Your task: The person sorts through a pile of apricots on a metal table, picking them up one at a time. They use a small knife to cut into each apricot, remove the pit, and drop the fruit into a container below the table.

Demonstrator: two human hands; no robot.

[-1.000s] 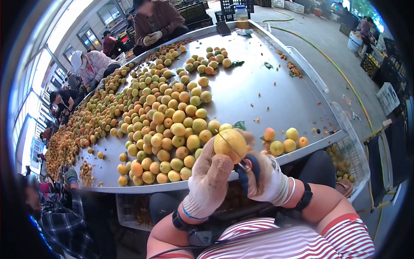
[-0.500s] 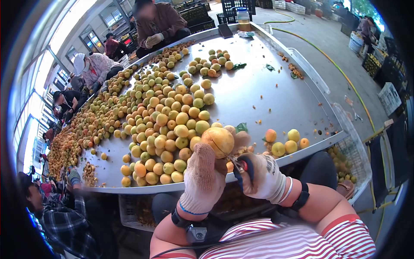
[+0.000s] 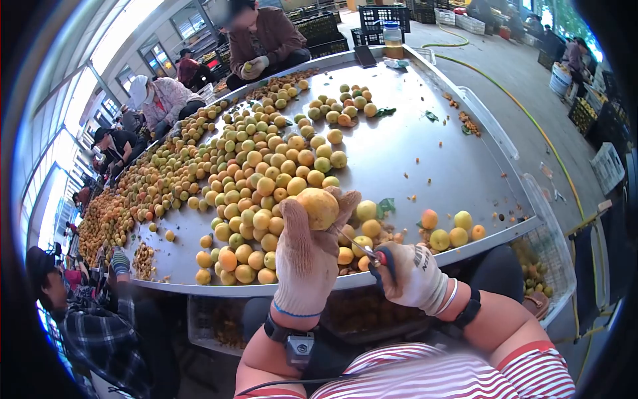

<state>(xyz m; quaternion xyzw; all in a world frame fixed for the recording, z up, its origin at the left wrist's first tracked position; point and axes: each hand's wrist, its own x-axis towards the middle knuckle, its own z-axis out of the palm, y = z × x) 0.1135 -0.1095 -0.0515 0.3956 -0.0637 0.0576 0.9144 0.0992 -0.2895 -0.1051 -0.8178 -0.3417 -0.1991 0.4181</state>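
My left hand (image 3: 309, 249), in a pale knitted glove, holds a yellow-orange fruit (image 3: 317, 209) up between thumb and fingers. My gloved right hand (image 3: 410, 276) is closed round the red and dark handle of a thin pointed metal tool (image 3: 362, 249). The tool's shaft points left toward the base of my left hand's fingers, and its tip is hard to make out. Behind and left of my left hand, a large heap of similar fruit (image 3: 252, 176) covers the metal table (image 3: 392, 153).
Loose fruits (image 3: 458, 236) lie near the table's front right edge. A crate of fruit (image 3: 558, 266) stands below on the right. Co-workers sit along the far and left sides, one in a brown jacket (image 3: 269, 33). A jar (image 3: 392, 40) stands at the far corner.
The fruit and my left hand have shifted left, and the tool in my right hand has come away from the fruit. The whole view has moved slightly. The far co-worker now holds a fruit.
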